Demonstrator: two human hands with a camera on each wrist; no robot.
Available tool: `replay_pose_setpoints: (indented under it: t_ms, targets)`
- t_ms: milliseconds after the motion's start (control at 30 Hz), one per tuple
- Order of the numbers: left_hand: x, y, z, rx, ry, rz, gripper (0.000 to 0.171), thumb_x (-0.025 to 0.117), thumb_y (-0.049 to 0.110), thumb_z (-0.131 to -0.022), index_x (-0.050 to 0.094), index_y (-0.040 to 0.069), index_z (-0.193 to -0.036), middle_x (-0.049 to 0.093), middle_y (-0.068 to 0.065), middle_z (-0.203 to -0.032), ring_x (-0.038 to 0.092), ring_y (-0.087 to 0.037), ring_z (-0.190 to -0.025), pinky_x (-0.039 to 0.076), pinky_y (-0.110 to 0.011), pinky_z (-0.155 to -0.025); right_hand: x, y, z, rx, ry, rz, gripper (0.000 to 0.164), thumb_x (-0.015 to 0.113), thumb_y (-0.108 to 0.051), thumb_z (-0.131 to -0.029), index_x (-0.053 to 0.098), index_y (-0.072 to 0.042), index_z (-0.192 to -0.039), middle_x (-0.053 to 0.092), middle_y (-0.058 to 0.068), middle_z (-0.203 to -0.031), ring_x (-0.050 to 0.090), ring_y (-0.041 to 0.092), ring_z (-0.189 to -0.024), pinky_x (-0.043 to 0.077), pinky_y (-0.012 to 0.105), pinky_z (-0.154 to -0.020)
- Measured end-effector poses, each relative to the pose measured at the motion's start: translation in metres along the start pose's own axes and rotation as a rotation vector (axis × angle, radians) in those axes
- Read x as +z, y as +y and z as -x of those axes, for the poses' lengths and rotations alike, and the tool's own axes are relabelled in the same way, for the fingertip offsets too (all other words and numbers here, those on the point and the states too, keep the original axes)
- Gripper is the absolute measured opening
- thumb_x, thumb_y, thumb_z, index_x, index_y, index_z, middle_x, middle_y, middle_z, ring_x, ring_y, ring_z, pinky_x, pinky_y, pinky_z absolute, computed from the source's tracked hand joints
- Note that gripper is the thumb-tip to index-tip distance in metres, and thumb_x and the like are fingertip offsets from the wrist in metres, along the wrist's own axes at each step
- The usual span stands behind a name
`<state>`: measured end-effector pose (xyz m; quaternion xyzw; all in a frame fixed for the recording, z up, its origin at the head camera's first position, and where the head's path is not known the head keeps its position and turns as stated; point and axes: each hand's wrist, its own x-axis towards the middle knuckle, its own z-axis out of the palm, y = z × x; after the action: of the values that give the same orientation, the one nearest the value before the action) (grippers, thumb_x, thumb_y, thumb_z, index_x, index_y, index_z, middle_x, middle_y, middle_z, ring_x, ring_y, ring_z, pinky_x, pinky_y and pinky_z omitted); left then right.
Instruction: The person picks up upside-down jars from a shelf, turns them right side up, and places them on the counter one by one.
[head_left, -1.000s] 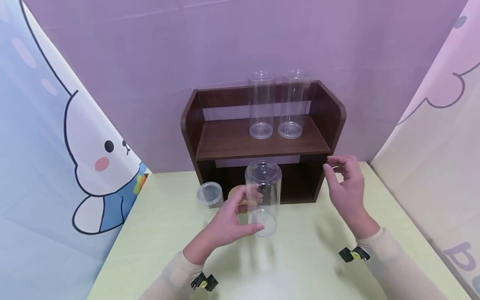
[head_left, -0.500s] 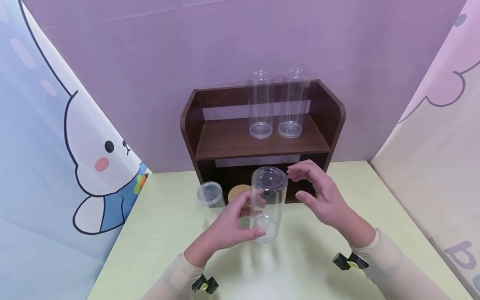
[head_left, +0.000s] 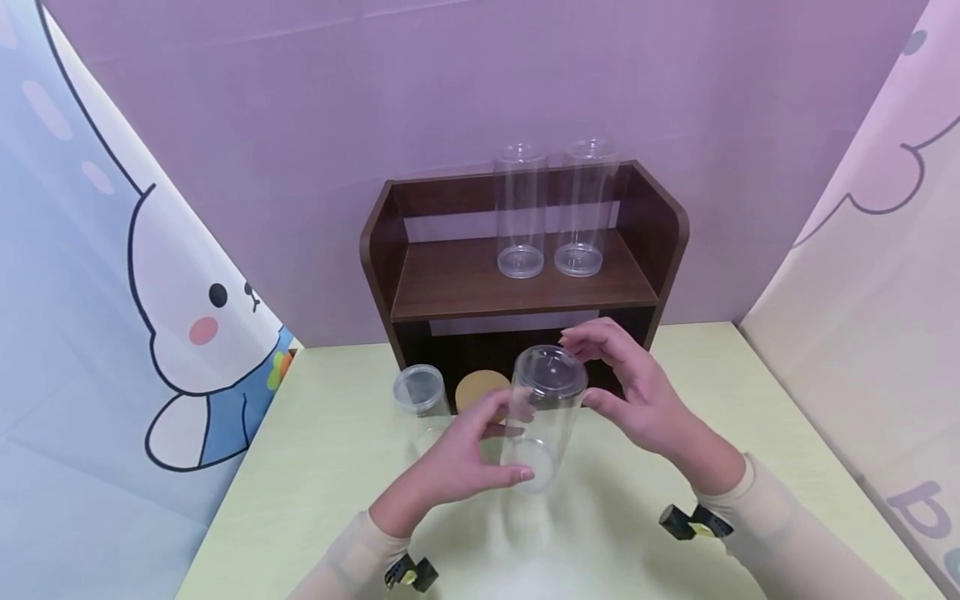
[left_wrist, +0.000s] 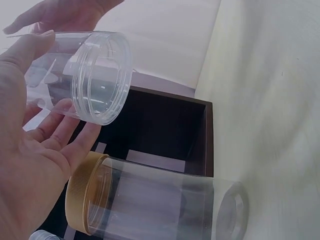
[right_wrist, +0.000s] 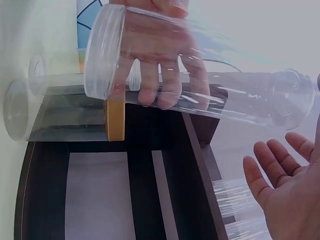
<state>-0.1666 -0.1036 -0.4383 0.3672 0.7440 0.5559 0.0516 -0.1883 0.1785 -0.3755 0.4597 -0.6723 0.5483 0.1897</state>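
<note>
A tall clear plastic jar hangs over the table, upside down, its base up and its clear lid end down, tilted to the right at the top. My left hand grips it around the lower part, thumb in front and fingers behind. Around the base end, my right hand is spread, fingers and thumb apart; in the right wrist view its fingers lie just beyond the base. Behind the left hand stands a clear jar with a gold lid. Another jar with a clear lid stands to its left.
A dark brown two-tier shelf stands at the back of the pale table. On its upper board are two tall clear jars, one left and one right. A purple cloth wall rises behind.
My right hand has come from the shelf's right side leftward to the held jar's base end, its fingers spreading. The held jar has shifted slightly right and down and tilted more.
</note>
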Motion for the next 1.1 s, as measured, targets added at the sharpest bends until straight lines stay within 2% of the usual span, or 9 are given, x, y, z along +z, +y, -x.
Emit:
replay_pose_setpoints:
  t_ms: [233,467,667,767,867,933,1000,1100]
  targets:
    - [0.001,-0.003,0.000,0.005,-0.009,-0.003,0.087,0.094,0.009,-0.088,0.048,0.019,-0.161,0.062,-0.008,-0.141,0.064,-0.028,-0.134,0.058,-0.040,-0.110,0.002,-0.004,-0.003,0.012,-0.047,0.023,0.075,0.071,-0.058,-0.105,0.059,0.004,-0.146,0.062,0.017,-0.138,0.063,0.024,-0.123,0.052,0.029,-0.109]
    - [0.001,-0.005,0.000,0.001,-0.014,-0.012,0.088,0.095,0.010,-0.088,0.048,0.020,-0.161,0.062,-0.004,-0.141,0.063,-0.031,-0.134,0.059,-0.039,-0.109,0.003,-0.006,-0.004,0.043,-0.086,0.061,0.079,0.071,-0.062,-0.103,0.059,0.001,-0.149,0.060,0.015,-0.141,0.060,0.026,-0.127,0.051,0.029,-0.111]
    - [0.002,-0.006,0.001,0.008,-0.026,-0.028,0.086,0.095,0.010,-0.088,0.049,0.019,-0.160,0.063,-0.004,-0.140,0.062,-0.026,-0.134,0.059,-0.039,-0.109,0.002,-0.010,-0.006,0.125,-0.144,0.098,0.081,0.074,-0.067,-0.098,0.059,-0.012,-0.154,0.057,0.007,-0.147,0.058,0.025,-0.129,0.048,0.029,-0.111]
    - [0.001,-0.006,0.001,0.004,-0.041,-0.041,0.088,0.095,0.009,-0.088,0.048,0.022,-0.161,0.062,-0.006,-0.140,0.061,-0.026,-0.135,0.059,-0.040,-0.110,0.001,-0.012,-0.006,0.155,-0.178,0.118,0.077,0.085,-0.055,-0.095,0.059,-0.015,-0.156,0.057,0.003,-0.149,0.057,0.024,-0.132,0.048,0.029,-0.112]
    - [0.001,-0.006,0.001,-0.011,-0.058,-0.065,0.088,0.094,0.009,-0.088,0.048,0.025,-0.161,0.061,-0.010,-0.139,0.060,-0.025,-0.136,0.058,-0.040,-0.111,-0.002,-0.012,-0.006,0.143,-0.198,0.136,0.072,0.095,-0.027,-0.090,0.062,-0.014,-0.153,0.061,0.002,-0.145,0.060,0.023,-0.127,0.051,0.029,-0.108]
    - [0.001,-0.005,0.001,-0.021,-0.066,-0.088,0.087,0.094,0.011,-0.089,0.047,0.025,-0.161,0.061,-0.012,-0.140,0.059,-0.023,-0.137,0.057,-0.039,-0.111,-0.004,-0.012,-0.006,0.132,-0.204,0.143,0.073,0.097,-0.011,-0.084,0.065,-0.014,-0.150,0.064,0.002,-0.142,0.062,0.021,-0.122,0.054,0.029,-0.104]
    - [0.001,-0.004,0.001,-0.026,-0.068,-0.119,0.086,0.094,0.013,-0.089,0.048,0.023,-0.160,0.061,-0.010,-0.140,0.059,-0.021,-0.137,0.057,-0.037,-0.112,-0.007,-0.012,-0.005,0.121,-0.207,0.148,0.073,0.097,-0.005,-0.081,0.068,-0.014,-0.147,0.065,0.002,-0.140,0.063,0.021,-0.121,0.055,0.028,-0.102]
    - [0.000,-0.004,0.002,-0.017,-0.061,-0.155,0.086,0.094,0.017,-0.089,0.048,0.024,-0.161,0.061,-0.004,-0.141,0.058,-0.017,-0.136,0.056,-0.037,-0.112,-0.013,-0.013,-0.006,0.124,-0.211,0.140,0.072,0.098,-0.005,-0.079,0.070,-0.013,-0.145,0.065,0.003,-0.140,0.063,0.022,-0.122,0.055,0.028,-0.102]
